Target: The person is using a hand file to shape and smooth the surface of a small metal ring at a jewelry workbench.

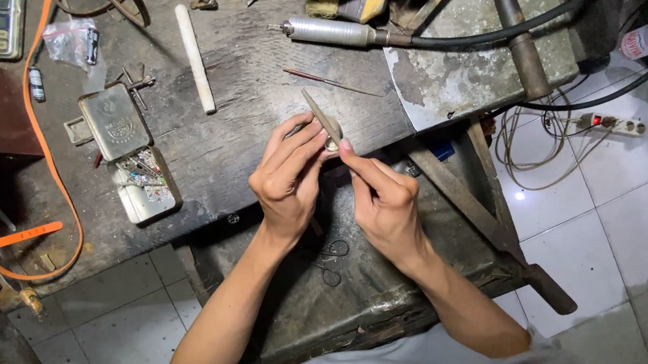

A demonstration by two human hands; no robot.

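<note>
Wooden bench (254,72), two hands (335,177), one flat stick (320,117), one pale piece (333,136)

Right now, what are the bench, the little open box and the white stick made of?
The bench looks like old wood: dark, rough and scratched, with grain lines. The little open box seems to be thin metal, dull silver with a stamped lid. The white stick is smooth and matte, maybe plastic or chalk; I cannot tell which. The left hand and right hand hold a slim greyish tool, material unclear.
</note>
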